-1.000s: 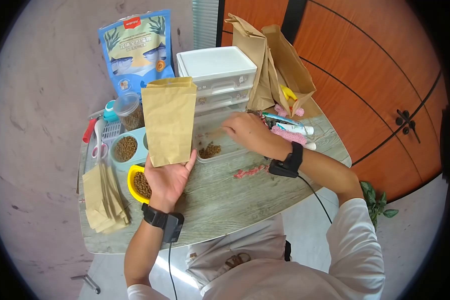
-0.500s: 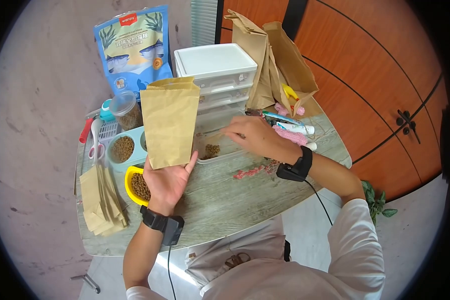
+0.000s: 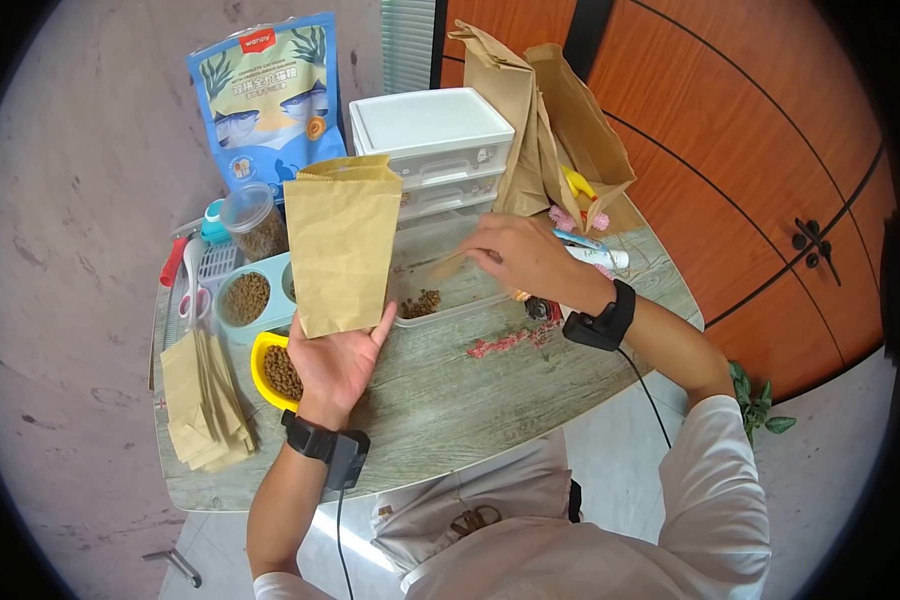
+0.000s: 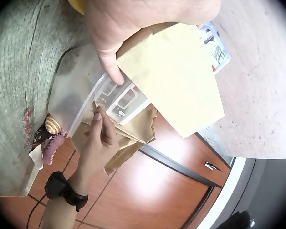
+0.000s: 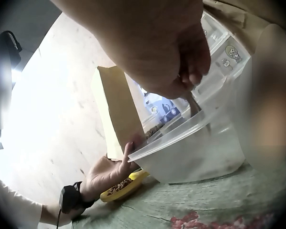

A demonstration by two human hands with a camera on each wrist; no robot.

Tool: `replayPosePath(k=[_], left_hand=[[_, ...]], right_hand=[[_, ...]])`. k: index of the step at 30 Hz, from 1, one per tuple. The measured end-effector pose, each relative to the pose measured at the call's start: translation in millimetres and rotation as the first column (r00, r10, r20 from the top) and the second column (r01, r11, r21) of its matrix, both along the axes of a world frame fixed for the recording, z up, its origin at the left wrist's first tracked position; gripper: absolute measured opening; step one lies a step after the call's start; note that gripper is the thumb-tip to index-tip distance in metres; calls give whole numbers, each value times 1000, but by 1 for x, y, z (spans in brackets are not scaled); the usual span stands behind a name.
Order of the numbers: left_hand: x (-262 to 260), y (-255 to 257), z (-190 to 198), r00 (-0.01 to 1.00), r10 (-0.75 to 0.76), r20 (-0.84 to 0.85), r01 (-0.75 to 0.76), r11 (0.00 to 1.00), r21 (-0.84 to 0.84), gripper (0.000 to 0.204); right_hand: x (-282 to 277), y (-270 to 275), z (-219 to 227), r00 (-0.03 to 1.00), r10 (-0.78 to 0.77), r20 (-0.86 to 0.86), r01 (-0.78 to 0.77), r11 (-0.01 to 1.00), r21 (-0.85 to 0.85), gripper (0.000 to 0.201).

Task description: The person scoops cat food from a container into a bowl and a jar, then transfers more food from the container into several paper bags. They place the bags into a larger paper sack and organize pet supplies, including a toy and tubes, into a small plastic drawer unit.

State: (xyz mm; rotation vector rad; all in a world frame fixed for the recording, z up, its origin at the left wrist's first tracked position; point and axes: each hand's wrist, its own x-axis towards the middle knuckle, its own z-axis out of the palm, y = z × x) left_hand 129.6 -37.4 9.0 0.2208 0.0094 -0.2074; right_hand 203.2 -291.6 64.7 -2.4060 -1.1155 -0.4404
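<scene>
My left hand holds a small brown paper bag upright by its bottom, thumb along the right side and the other fingers hidden by it. The bag's top gapes a little. My right hand is over a clear plastic bin, fingers curled, pinching a tan, wooden-looking spoon that points down into it. Brown kibble lies in a small heap at the bin's left end. In the right wrist view, the spoon sticks out below my right hand, inside the bin's rim.
At left are flat paper bags, a yellow bowl of kibble, a blue double bowl and a lidded jar. Behind stand a blue food pouch, white drawers and large paper bags. Red bits lie before the bin.
My right hand has drawn back to the right over the bin, with the spoon. An orange-striped thing and a dark one show below my right wrist. My left hand and the bag have barely moved.
</scene>
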Motion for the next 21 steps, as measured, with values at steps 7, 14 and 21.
replayPosePath(k=[7,14,21], left_hand=[[0,1,-2,1000,10,9,-10,1000,4,50],[-1,0,-2,999,-9,40,8,1000,29,50],[-2,-1,2,1000,-25,11,25,998,49,47]], right_hand=[[5,-4,-12,969,-103,-223,83,992,-98,17],[11,21,-24,846,-108,-523,20,985,-172,22],[31,21,-24,443,-151,-884,83,988,-128,26]])
